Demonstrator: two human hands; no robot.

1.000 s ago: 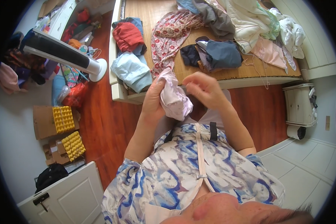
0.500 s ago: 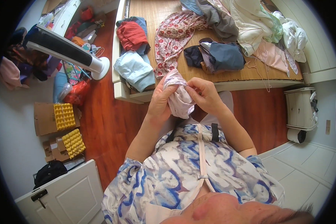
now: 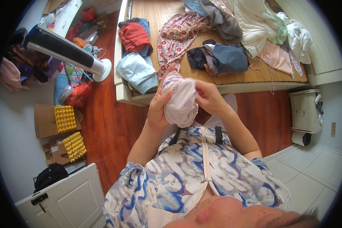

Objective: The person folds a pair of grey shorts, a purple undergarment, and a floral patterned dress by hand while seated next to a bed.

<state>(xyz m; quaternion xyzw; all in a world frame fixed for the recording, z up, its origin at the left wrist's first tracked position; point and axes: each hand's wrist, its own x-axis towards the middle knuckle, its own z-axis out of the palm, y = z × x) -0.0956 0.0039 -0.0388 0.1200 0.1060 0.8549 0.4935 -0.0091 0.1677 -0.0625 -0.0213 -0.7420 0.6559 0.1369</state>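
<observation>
A pale pinkish-white bundle of cloth (image 3: 180, 102), probably a rolled garment, is held in front of my waist. My left hand (image 3: 159, 107) is wrapped round its left side, with the thumb pressed on the cloth. At its right edge my right hand (image 3: 210, 99) grips the fabric, the fingers slightly blurred and partly hidden. Just beyond my hands, a red-and-white floral garment (image 3: 176, 36) is spread on the bamboo-matted bed (image 3: 171, 7). Left of it lie a folded light-blue garment (image 3: 136, 70) and a folded red one (image 3: 134, 37).
Folded dark-blue clothes (image 3: 228, 57) lie on the bed to the right, before a heap with a cream quilt (image 3: 256, 26). A tower fan (image 3: 68, 49) stands to the left. Cardboard with yellow egg trays (image 3: 65, 119), a white door (image 3: 66, 201) and a cream bin (image 3: 306, 111) surround me.
The cloth bundle has been turned and looks wider and rounder, with more of its plain side showing. My left hand has shifted slightly left and my right hand has moved along the edge.
</observation>
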